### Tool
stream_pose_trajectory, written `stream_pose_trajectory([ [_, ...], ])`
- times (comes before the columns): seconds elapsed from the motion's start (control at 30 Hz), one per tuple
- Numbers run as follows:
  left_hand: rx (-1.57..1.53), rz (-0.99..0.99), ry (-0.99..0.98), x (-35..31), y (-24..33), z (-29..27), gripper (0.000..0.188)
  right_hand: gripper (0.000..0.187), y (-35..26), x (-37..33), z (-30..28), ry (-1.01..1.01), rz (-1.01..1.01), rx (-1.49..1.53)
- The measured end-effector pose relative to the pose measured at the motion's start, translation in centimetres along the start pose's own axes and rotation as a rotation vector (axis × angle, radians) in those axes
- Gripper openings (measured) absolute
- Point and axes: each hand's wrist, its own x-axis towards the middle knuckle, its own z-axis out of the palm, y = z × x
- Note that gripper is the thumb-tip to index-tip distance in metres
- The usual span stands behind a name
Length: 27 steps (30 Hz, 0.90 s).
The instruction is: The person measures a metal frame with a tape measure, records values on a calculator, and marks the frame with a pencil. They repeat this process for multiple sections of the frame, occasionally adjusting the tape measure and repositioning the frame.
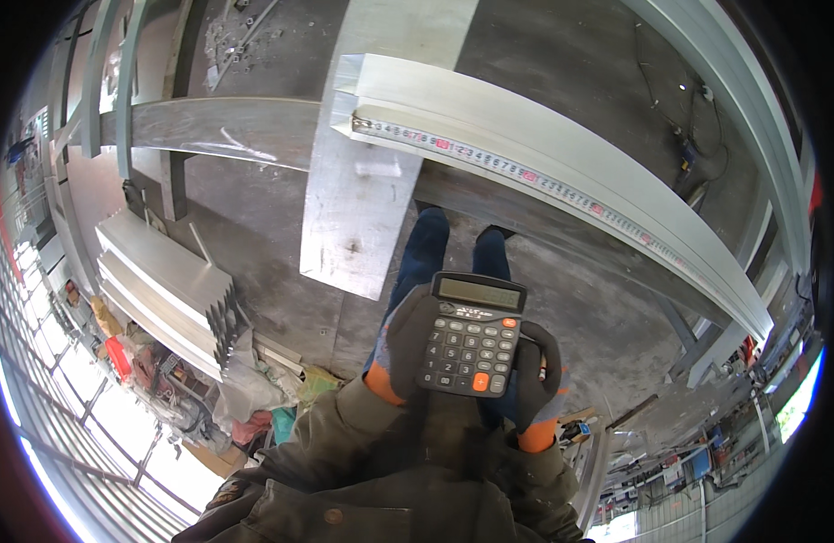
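Note:
A black desk calculator (471, 339) with grey and orange keys is held face up in front of my body. My left hand (408, 339), in a dark glove with an orange cuff, grips its left edge. My right hand (535, 371), gloved alike, is curled against the right edge. A small thin stick-like piece (543, 366) shows among the right fingers; its kind is unclear. Beyond the calculator, a tape measure's extended blade (489, 163) lies along a long pale metal profile (525, 118). Neither hand touches the tape or profile.
The profile rests across a flat metal plate (349, 235) and a steel beam (227, 127). Stacked angled metal lengths (164, 281) stand at left, near cluttered bags and tools (173, 380). More long profiles (743, 90) run along the right. Small scraps (241, 41) lie at the far left.

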Motion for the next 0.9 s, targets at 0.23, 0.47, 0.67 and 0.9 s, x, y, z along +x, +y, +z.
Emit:
stream_pose_trajectory([
  [0.23, -0.093, -0.097, -0.099, 0.4, -0.1, -0.2, 0.039, 0.021, -0.6, -0.1, -0.3, -0.011, 0.106, 0.020],
  [0.47, -0.220, -0.262, -0.129, 0.0, 0.0, 0.1, 0.039, 0.022, -0.3, -0.3, -0.2, 0.012, 0.123, 0.121],
  [0.67, -0.313, -0.296, -0.115, 0.2, 0.4, 0.7, 0.035, 0.023, 0.0, -0.7, -0.8, 0.009, 0.118, 0.035],
  [0.9, -0.402, -0.482, -0.105, 0.6, 1.5, 0.7, 0.037, 0.053, -1.2, -2.0, -2.2, -0.162, 0.289, 0.469],
])
